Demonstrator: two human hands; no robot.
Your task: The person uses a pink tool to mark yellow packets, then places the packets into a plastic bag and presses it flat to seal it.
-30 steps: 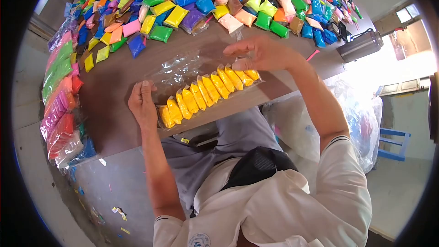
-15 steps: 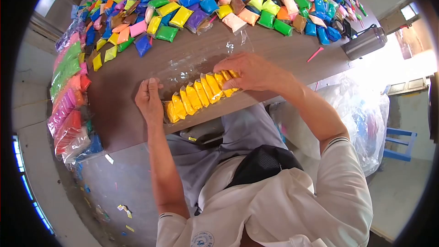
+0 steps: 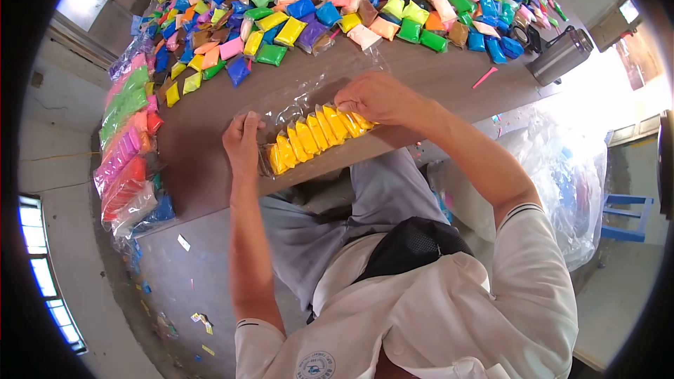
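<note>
A row of yellow packets [image 3: 309,135] stands side by side in a clear plastic bag [image 3: 295,109] near the table's front edge. At the row's left end, my left hand [image 3: 242,142] is closed, with thumb and fingers pinching the bag's edge. My right hand [image 3: 372,100] is at the right end, its fingers curled and pressed together on the bag's upper edge, just over the last packets. It partly hides that end of the row. Loose clear film spreads on the table behind the packets.
A large heap of colourful packets [image 3: 302,10] covers the back of the table [image 3: 203,119]. Sorted bagged rows [image 3: 126,119] lie along the left edge. At the right are a metal flask [image 3: 562,56], a pink stick [image 3: 484,78] and a big clear plastic sack [image 3: 547,175].
My right hand has gone from spreading over the right-end packets to pinching the bag's upper edge, uncovering more of them. My left hand stays at the left end. The view has shifted slightly.
</note>
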